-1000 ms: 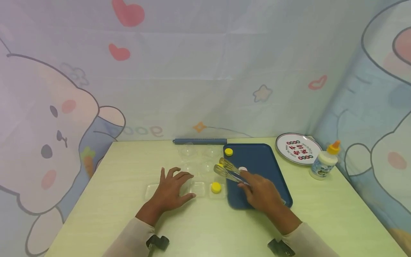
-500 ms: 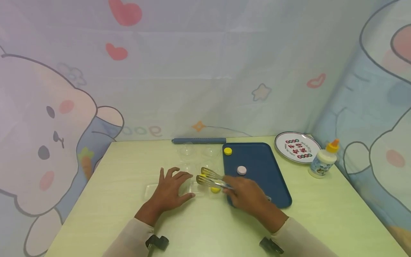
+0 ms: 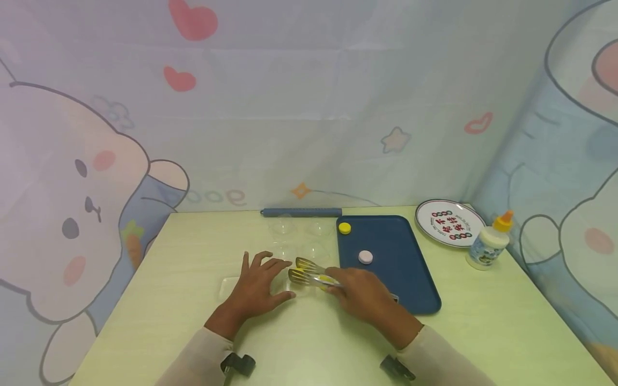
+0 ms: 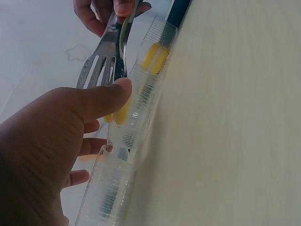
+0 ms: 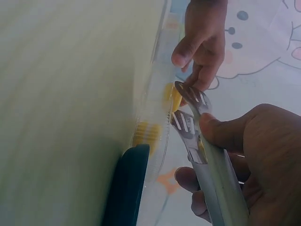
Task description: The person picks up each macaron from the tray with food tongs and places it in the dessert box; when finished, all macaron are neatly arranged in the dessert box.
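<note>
My right hand (image 3: pixel 359 297) grips metal tongs (image 5: pixel 214 174), their slotted tips slightly apart over the clear plastic container (image 4: pixel 110 188). By those tips, in the middle part of the container, is a yellow macaron (image 4: pixel 121 113); whether the tips still touch it I cannot tell. Another yellow macaron (image 4: pixel 155 57) sits in the compartment on the right. My left hand (image 3: pixel 256 287) is spread over the container's left and middle part, thumb in front and fingers behind. Its contact with the plastic is unclear.
On the blue tray (image 3: pixel 391 268) lie a pale pink macaron (image 3: pixel 365 257) and a yellow one at the far left corner. Clear domed plastic (image 3: pixel 316 228) is behind the container. A grey-blue rod (image 3: pixel 301 213), a printed plate (image 3: pixel 449 222) and a glue-type bottle (image 3: pixel 487 246) stand farther out.
My right hand has carried a yellow macaron in the tongs leftward from the tray to the container's middle part. The left hand has stayed in place.
</note>
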{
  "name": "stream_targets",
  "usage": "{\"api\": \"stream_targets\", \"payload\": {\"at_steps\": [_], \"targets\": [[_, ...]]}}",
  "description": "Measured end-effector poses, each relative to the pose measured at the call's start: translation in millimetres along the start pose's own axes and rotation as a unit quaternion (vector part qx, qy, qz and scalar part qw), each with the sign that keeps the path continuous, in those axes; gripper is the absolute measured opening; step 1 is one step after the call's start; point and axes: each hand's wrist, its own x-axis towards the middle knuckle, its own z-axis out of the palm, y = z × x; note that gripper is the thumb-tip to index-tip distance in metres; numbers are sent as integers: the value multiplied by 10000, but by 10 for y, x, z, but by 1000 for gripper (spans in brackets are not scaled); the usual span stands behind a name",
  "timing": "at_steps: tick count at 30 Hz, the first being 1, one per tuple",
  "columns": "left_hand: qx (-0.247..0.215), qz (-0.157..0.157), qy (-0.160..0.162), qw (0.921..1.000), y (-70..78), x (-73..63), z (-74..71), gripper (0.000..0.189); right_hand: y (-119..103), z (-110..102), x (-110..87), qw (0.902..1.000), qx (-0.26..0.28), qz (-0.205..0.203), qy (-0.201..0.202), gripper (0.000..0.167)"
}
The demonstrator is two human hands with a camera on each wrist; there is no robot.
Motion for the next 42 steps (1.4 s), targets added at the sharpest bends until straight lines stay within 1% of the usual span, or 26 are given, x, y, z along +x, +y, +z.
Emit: {"api": "stream_targets", "payload": {"at_steps": [10, 18, 24, 31, 37, 42], "targets": [[-22, -89, -125, 9999, 24, 9, -34, 67, -30, 27, 29, 9997, -108, -139, -146, 35], [0, -69, -46, 10000, 13, -2, -14, 67, -52, 20, 35, 9991, -270, -305, -105, 34], [-4, -68, -60, 10000, 9, -7, -7, 68, -69, -5, 33, 9991, -269, -261, -211, 34], [-53, -27, 13, 10000, 10, -4, 1, 67, -75, -17, 52, 9988, -242, -211, -362, 40], [-10, -31, 16, 10000, -6, -7, 9, 69, -73, -10, 60, 9986, -288, -270, -354, 41], [9, 1, -1, 10000, -1, -8, -13, 71, -67, -17, 62, 9988, -220, -187, -389, 44]]}}
